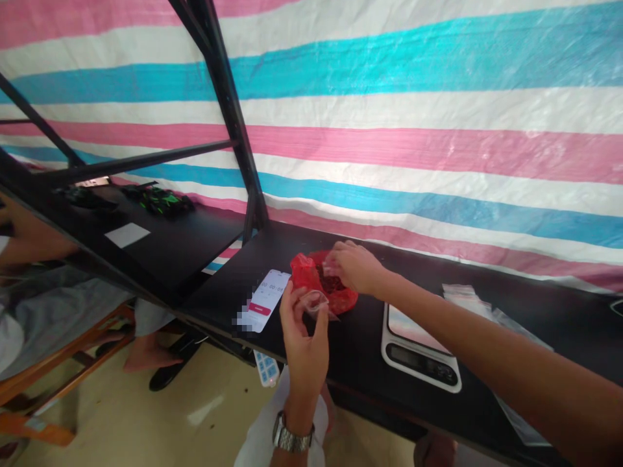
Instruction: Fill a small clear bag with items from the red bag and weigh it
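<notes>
At the far left, a bench (pixel 53 383) is occupied by another person (pixel 19 324). A sheet of white paper (pixel 127 235) and a green-and-black toy car (pixel 165 201) are seen on the neighbouring table (pixel 204 227). On the near table (pixel 360 350), a phone (pixel 267 301) with a timer displayed is placed just beside the left hand (pixel 305 337). By that hand, a small clear bag (pixel 316 299) is pinched between thumb and fingers, in front of the red bag (pixel 302 267), in which dark bits (pixel 331 280) are contained. Over these, the fingers of the right hand (pixel 357 269) are bent; what is gripped cannot be told. Farther right, a kitchen scale (pixel 421 363) is partly covered by the right forearm (pixel 452 324), beyond which clear packets (pixel 464 297) are laid.
</notes>
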Tool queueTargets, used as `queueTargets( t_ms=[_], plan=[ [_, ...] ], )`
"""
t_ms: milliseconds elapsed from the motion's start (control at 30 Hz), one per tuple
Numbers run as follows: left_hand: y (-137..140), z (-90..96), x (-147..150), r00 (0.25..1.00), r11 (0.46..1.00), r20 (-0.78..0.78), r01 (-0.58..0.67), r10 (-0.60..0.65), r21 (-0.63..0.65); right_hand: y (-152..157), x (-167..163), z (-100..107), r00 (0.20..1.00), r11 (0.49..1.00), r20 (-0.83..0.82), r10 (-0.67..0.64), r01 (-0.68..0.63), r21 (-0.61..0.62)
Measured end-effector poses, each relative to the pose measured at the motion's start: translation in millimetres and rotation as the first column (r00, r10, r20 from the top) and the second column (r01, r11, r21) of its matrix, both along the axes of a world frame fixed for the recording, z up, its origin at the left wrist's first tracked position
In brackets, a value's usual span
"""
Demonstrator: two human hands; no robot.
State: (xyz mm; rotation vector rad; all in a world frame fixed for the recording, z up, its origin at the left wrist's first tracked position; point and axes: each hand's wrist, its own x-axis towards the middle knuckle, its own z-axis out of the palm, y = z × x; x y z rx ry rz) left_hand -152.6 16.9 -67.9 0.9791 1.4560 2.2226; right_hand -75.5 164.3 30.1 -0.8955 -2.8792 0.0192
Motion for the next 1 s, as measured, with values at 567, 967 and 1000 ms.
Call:
queueTargets(
  t_ms=[567, 967, 1000],
  plan=[
    [-10, -22.4, -17, 0.998, 0.989, -0.032, 0.053, -0.058, -0.137, 15, -32, -34, 0.973, 0.971, 0.105, 0.204, -0.188, -0.146],
    [-10, -17.9, -22, 0.996, 0.994, -0.093, -0.016, 0.006, -0.104, 12, -5, -44, 0.915, 0.809, -0.393, -0.089, -0.164, -0.564],
    [-11, -17.1, -22, 0.991, 0.992, -0.128, -0.044, 0.029, -0.116, 12, -3, -45, 0.889, 0.787, -0.436, -0.138, -0.169, -0.593]
  ],
)
